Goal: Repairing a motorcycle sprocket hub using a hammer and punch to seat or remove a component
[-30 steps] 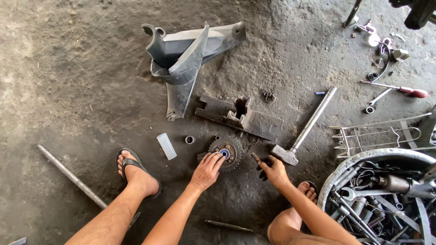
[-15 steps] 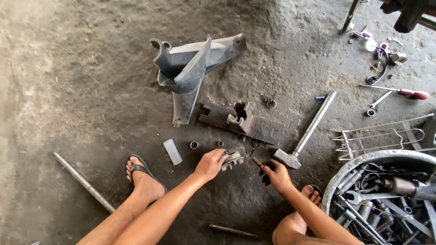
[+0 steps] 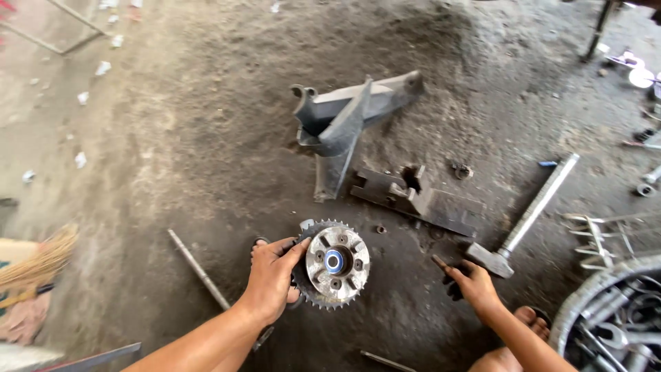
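The sprocket [image 3: 332, 264], with its hub and blue-centred bearing facing up, is lifted off the ground in the left hand [image 3: 270, 281], whose fingers curl round its toothed edge; it seems freed from whatever carried it, and nothing shows it being fitted anywhere yet. The right hand [image 3: 474, 284] pinches a small dark tool [image 3: 447, 272], too blurred to identify, just short of the hammer [image 3: 527, 219]. Beyond both hands lie a flat metal block [image 3: 420, 200] and a grey swingarm [image 3: 344, 124]; the tool-filled rim [image 3: 606, 303] is cut off at the right.

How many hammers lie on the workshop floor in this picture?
1. The hammer lies on the dirt floor at the right, its head near the person's right hand. Others may be hidden in the tub of tools at the lower right.
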